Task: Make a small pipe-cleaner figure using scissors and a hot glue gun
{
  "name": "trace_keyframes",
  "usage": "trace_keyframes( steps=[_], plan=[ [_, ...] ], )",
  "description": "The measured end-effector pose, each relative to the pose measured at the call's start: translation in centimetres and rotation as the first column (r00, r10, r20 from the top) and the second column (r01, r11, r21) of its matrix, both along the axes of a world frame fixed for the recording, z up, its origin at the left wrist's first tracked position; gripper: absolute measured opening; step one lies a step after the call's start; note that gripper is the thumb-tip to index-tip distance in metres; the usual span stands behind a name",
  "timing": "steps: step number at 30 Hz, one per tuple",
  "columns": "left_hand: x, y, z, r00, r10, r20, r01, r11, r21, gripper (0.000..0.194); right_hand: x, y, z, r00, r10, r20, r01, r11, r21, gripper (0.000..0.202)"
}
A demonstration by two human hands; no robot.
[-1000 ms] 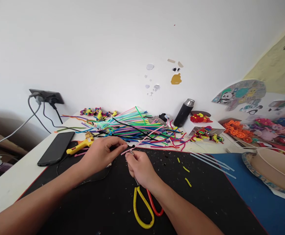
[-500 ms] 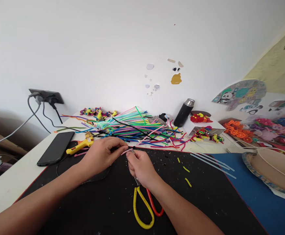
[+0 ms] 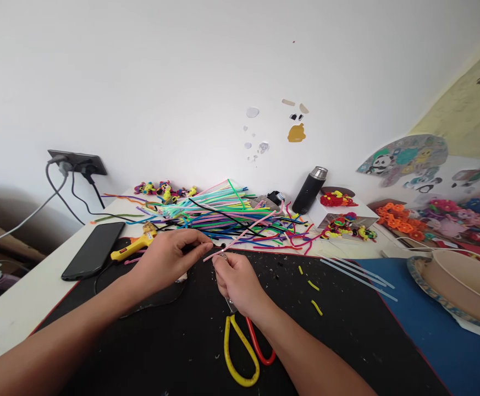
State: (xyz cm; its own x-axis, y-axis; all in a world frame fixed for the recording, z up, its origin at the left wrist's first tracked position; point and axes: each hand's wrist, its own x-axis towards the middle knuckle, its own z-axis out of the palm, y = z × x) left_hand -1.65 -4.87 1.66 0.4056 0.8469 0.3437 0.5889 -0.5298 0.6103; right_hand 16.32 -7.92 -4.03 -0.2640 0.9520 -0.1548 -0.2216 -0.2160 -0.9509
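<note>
A pink pipe cleaner (image 3: 248, 232) slants from the pile down to a short free end just left of my right hand (image 3: 236, 279). My right hand is closed around the metal part of a pair of scissors, with the pipe cleaner at its thumb and fingertips. Below that hand, the scissors' yellow handle (image 3: 227, 352) and red handle loop lie over the black mat. My left hand (image 3: 177, 254) is close by on the left, thumb and forefinger brought together in a pinch. A small dark bit shows by those fingertips; whether they hold it I cannot tell.
Behind my hands spreads a pile of coloured pipe cleaners (image 3: 207, 212). A yellow glue gun (image 3: 134, 246) and a phone (image 3: 93, 250) lie left. Yellow snippets (image 3: 314, 285) dot the black mat (image 3: 347, 330). A black flask (image 3: 310, 190) leans at the back; a basket (image 3: 454, 286) stands right.
My left fingertips have shifted slightly left and up, away from the pink pipe cleaner. Its short end has straightened and points down-left. My right hand and the scissors have hardly moved.
</note>
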Motion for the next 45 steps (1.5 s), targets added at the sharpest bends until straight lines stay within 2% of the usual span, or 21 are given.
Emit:
trace_keyframes(
  steps=[15, 17, 20, 24, 28, 32, 45],
  plan=[
    [-0.5, 0.3, 0.4, 0.998, -0.047, -0.036, 0.047, 0.999, 0.01, 0.035, 0.4, 0.2, 0.4, 1.0, -0.013, -0.013, 0.013, 1.0, -0.001, 0.048],
    [-0.6, 0.4, 0.5, 0.996, -0.078, -0.034, 0.077, 0.997, -0.033, 0.036, 0.4, 0.2, 0.3, 1.0, -0.008, -0.002, 0.008, 1.0, 0.011, 0.048],
    [-1.0, 0.6, 0.6, 0.992, -0.123, -0.014, 0.118, 0.977, -0.179, 0.04, 0.4, 0.2, 0.0, 0.999, -0.005, 0.047, 0.004, 0.999, 0.038, 0.048],
    [-1.3, 0.8, 0.7, 0.99, -0.13, 0.056, 0.142, 0.917, -0.373, 0.045, 0.6, 0.2, -0.7, 0.986, -0.024, 0.163, 0.01, 0.996, 0.088, 0.046],
    [-1.4, 1.0, 1.0, 0.976, -0.148, 0.16, 0.208, 0.852, -0.48, 0.046, 0.8, 0.2, -1.3, 0.971, -0.031, 0.235, 0.0, 0.992, 0.128, 0.044],
    [-1.3, 1.1, 1.0, 0.971, -0.167, 0.172, 0.232, 0.83, -0.507, 0.048, 0.7, 0.2, -1.3, 0.967, -0.026, 0.252, -0.013, 0.988, 0.153, 0.042],
    [-1.2, 0.9, 0.7, 0.976, -0.173, 0.134, 0.218, 0.831, -0.511, 0.046, 0.6, 0.0, -1.1, 0.943, -0.055, 0.327, -0.012, 0.98, 0.198, 0.04]
  ],
)
